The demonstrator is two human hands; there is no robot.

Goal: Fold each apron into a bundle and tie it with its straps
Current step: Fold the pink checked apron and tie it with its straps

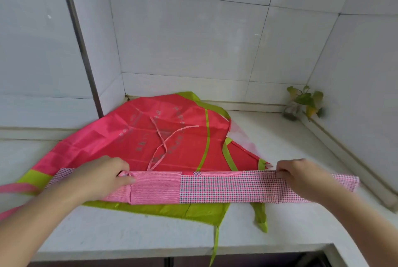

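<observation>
A pink checked apron (226, 187) lies folded into a long narrow band across the counter, on top of a red apron (133, 137) with green trim that is spread flat. My left hand (103, 177) grips the band near its left part, fingers curled round the upper edge. My right hand (299, 175) pinches the band's upper edge near the right end. The checked apron's thin pink straps (163, 144) trail in a crossed loop over the red apron. A green strap (215, 243) of the red apron hangs over the counter's front edge.
The white counter (129, 232) sits in a tiled corner. A small potted plant (303, 103) stands at the back right by the wall. A metal pipe (81, 51) runs down the left wall. A raised ledge borders the counter on the right.
</observation>
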